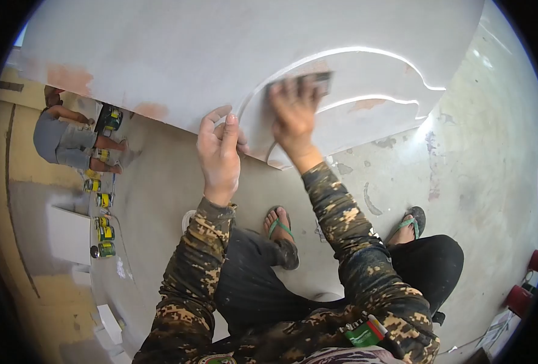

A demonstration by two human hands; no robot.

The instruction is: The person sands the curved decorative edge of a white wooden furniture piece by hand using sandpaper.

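A large grey-white primed panel [178, 54] with a curved raised outline stands in front of me. My left hand [219, 151] grips its lower edge, fingers curled over the rim. My right hand [294, 115] presses a dark sanding block [321, 80] flat against the panel inside the curved outline; the hand is blurred. Both arms wear camouflage sleeves.
My feet in green flip-flops [279, 225] rest on a stained concrete floor [475, 151]. At the left another person [63, 141] crouches beside a row of paint cans [102, 233]. Red containers [521, 294] sit at the right edge. White blocks [108, 321] lie lower left.
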